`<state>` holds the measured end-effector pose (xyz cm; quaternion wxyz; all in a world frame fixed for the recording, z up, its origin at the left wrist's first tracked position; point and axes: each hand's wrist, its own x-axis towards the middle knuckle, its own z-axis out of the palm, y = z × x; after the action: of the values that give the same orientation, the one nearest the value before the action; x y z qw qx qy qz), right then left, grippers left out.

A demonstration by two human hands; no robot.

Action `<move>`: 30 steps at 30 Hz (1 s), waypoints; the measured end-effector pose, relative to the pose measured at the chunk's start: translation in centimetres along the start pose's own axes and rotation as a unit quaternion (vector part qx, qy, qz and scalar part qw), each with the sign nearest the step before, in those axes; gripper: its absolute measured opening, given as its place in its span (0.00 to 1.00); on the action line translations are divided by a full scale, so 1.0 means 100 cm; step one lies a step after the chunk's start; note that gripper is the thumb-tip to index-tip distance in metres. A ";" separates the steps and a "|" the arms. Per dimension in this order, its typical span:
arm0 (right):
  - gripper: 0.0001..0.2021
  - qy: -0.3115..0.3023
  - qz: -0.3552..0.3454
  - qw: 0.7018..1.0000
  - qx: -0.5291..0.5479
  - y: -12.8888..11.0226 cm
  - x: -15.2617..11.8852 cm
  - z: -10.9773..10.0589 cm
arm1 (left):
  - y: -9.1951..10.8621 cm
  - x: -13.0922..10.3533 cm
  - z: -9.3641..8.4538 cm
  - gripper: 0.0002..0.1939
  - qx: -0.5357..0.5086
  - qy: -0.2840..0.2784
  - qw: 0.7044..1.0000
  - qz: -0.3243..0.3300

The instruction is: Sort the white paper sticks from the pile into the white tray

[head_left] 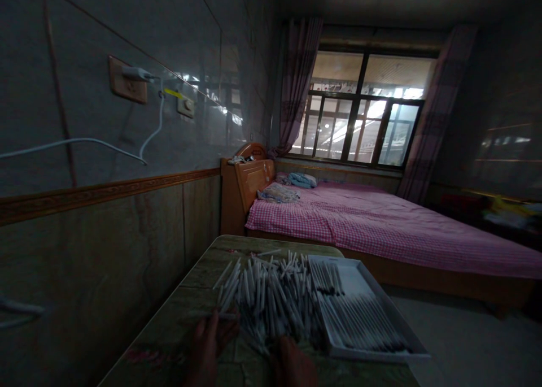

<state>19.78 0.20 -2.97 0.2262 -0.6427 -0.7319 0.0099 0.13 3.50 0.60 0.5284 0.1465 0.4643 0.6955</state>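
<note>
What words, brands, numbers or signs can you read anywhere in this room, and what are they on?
There are none that I can read.
White sticks: too small and blurred to tell whether anything is printed on them.
White tray: no lettering can be made out.
Yellow strip on the wall: too small to tell.
White plug in the wall socket: no marking can be made out.

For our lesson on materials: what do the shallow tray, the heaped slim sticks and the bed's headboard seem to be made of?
Shallow tray: probably card or plastic, pale and matte; thin, straight walls suggest it.
Slim sticks: perhaps plastic; pale and straight, though blur hides their finish.
Headboard: likely varnished wood; orange-brown, with a raised panel and soft sheen.
</note>
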 end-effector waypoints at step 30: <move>0.11 -0.045 0.008 0.998 -0.044 0.000 0.002 -0.001 | 0.011 -0.008 0.005 0.04 0.107 -0.031 0.994 0.018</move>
<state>19.81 0.38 -2.83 0.1645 -0.6569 -0.7358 0.0090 0.13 3.08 2.01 0.5109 0.2319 0.5167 0.6468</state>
